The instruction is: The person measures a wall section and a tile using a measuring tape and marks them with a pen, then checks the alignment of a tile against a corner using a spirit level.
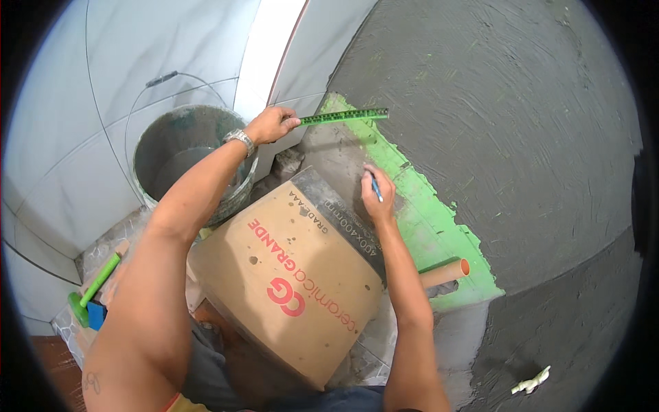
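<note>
My left hand [268,125], with a metal watch on its wrist, grips one end of a green tape measure blade [347,116]. The blade reaches out to the right, its far end over the grey plastered wall [480,110]. In my right hand [379,196] is a blue pen [376,187], held between the fingers near the green-coated strip [419,206] along the wall's foot. Below and between my arms sits a brown cardboard box [295,275] with red and black print.
A bucket [145,154] with grey mix inside stands left, against white tiled wall [48,137]. An orange pipe [446,273] sticks out low on the right, and a white pipe fitting [532,381] lies lower right. A green-handled tool [99,281] is at far left.
</note>
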`<state>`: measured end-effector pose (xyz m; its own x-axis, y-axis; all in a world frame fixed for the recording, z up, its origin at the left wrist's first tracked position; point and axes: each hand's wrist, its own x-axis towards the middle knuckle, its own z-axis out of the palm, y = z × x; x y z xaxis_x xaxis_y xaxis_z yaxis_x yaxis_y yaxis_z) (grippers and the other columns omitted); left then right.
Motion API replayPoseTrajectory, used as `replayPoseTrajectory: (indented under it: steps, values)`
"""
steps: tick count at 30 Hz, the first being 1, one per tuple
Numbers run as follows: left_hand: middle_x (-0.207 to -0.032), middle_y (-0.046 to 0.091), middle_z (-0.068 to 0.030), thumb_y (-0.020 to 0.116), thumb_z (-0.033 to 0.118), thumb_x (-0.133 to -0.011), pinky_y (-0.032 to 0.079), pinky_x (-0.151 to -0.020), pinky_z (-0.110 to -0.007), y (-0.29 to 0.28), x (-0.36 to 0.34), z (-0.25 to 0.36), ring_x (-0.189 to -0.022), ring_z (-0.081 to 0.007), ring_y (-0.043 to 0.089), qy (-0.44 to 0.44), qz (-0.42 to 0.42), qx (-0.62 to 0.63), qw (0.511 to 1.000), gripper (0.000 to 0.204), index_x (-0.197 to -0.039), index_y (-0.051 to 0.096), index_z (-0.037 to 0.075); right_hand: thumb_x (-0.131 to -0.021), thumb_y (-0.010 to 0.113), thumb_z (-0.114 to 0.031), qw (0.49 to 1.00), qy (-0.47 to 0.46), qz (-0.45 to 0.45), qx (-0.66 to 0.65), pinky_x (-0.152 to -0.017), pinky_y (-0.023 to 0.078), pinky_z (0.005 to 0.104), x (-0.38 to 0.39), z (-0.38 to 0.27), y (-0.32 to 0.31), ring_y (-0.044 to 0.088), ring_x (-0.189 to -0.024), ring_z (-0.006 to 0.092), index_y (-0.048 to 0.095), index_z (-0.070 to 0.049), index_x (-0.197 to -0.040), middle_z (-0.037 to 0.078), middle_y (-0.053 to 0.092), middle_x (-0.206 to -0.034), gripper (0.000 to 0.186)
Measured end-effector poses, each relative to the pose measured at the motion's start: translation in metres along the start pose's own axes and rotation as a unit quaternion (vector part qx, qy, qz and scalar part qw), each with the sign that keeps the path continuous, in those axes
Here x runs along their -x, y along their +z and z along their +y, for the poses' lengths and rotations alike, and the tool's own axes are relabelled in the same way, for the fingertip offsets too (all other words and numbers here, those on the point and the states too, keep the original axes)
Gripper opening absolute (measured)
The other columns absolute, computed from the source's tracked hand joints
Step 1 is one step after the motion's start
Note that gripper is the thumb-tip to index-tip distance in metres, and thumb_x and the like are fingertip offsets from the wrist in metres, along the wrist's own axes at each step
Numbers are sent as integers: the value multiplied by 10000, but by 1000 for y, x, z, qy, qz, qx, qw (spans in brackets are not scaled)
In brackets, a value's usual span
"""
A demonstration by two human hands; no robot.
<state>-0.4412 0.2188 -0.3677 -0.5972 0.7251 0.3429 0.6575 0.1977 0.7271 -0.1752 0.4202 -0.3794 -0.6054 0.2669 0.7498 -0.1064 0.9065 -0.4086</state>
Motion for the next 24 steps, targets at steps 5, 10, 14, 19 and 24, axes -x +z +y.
replayPoseTrajectory:
  steps: [5,10,14,19,24]
  values:
    - [-783,657,-174,588,351,-965,479,-736,-434,10,4,-1,-768,-357,617,63,83,-50,993,339,-994,683,27,-905,586,-94,996,-64,-6,64,-835,520,405,-24,55,44,668,-902,379,678,0,-1060,209,685,-962,203]
    - [-936,691,-196,585,401,-957,493,-804,-456,13,6,4,-914,-364,654,8,29,-63,998,353,-1063,707,87,-898,609,-124,994,-63,-64,58,-854,511,436,-49,83,72,652,-934,400,670,-13,-1059,208,680,-1005,204]
    - [-879,706,-152,585,408,-955,501,-781,-445,9,6,0,-857,-343,665,-9,69,-52,996,340,-1051,717,109,-902,631,-141,985,-92,-69,127,-891,496,428,-59,101,88,650,-975,373,681,-23,-1090,192,687,-1034,227]
    - [-845,705,-133,590,416,-948,504,-765,-439,9,9,-5,-830,-333,666,-7,81,-27,996,339,-1032,720,114,-916,615,-145,981,-116,-61,145,-959,459,418,-60,116,96,646,-1038,343,691,-33,-1140,176,700,-1087,262]
    - [-900,712,-125,588,425,-947,508,-776,-445,6,10,1,-866,-334,666,-36,59,-21,997,335,-1028,721,129,-932,599,-169,978,-90,-70,176,-962,442,430,-64,118,98,644,-1047,342,693,-43,-1161,175,699,-1094,278]
